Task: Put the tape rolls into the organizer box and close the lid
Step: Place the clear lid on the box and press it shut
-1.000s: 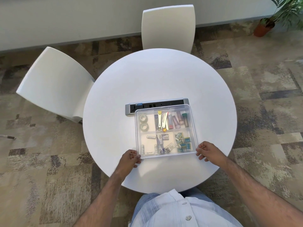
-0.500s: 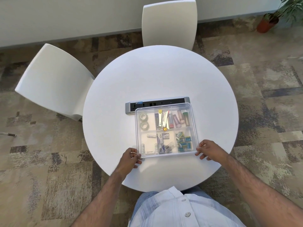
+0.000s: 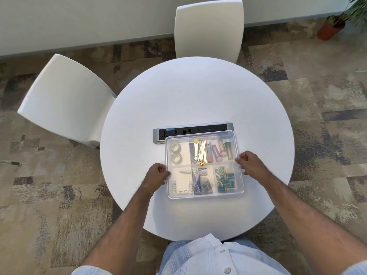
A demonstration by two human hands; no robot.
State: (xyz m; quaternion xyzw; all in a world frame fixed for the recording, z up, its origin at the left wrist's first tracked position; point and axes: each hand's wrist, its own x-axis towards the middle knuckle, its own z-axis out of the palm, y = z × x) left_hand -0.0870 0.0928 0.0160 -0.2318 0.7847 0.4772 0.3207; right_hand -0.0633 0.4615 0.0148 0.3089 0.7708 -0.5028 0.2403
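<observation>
The clear organizer box (image 3: 206, 196) sits on the near half of the round white table (image 3: 188, 92), with its transparent lid lying flat over it. Two clear tape rolls (image 3: 176, 152) lie one behind the other in the far-left compartment, seen through the lid. The other compartments hold several small office items. My left hand (image 3: 157, 174) has curled fingers against the middle of the box's left edge. My right hand (image 3: 251, 162) is curled on the right edge, a little farther back.
A grey and black power strip (image 3: 198, 129) lies just behind the box, partly covered by its far edge. Two white chairs stand at the left (image 3: 65, 100) and behind (image 3: 208, 26) the table. A potted plant (image 3: 333, 26) is at the far right.
Both hands have slid away from the box's near corners and up along its side edges to about the middle. The box has stayed in place.
</observation>
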